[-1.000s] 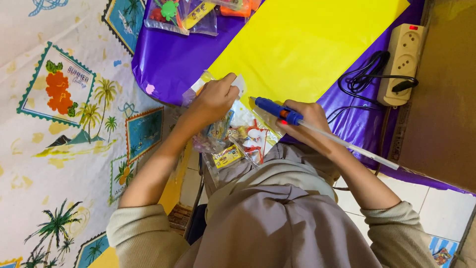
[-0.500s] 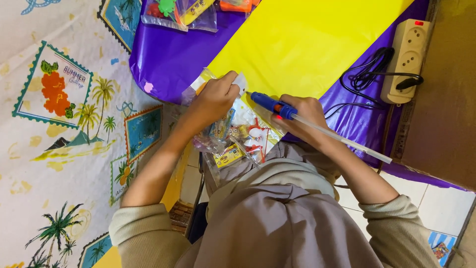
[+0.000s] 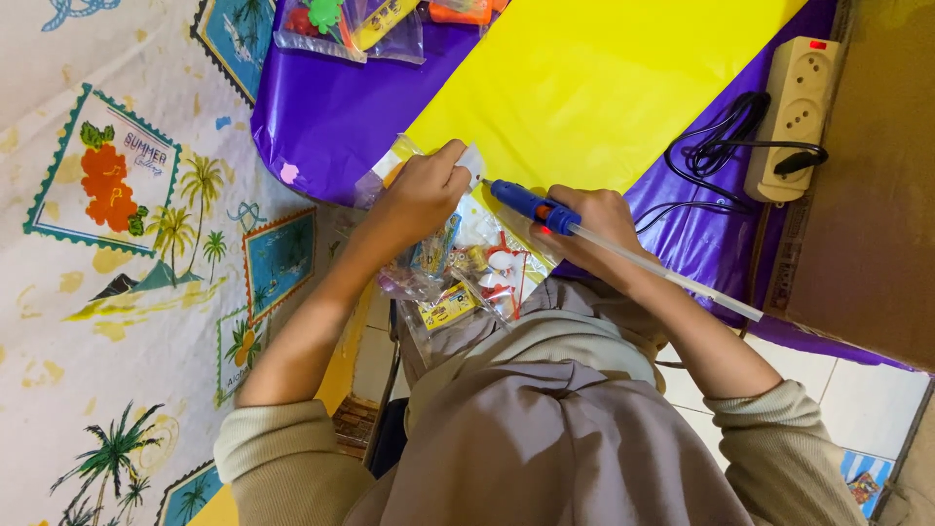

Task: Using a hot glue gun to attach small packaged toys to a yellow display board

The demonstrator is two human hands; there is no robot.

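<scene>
Glue gun (image 3: pixel 531 206) right of packet (image 3: pixel 458 263)

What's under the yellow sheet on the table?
A purple sheet lies beneath the yellow sheet, showing on both sides of it. Whatever lies between them is covered. At the near edge, the left hand pinches a clear packet; the right hand holds a blue glue gun.

Toy packets (image 3: pixel 351 24) cut off by top edge.
</scene>
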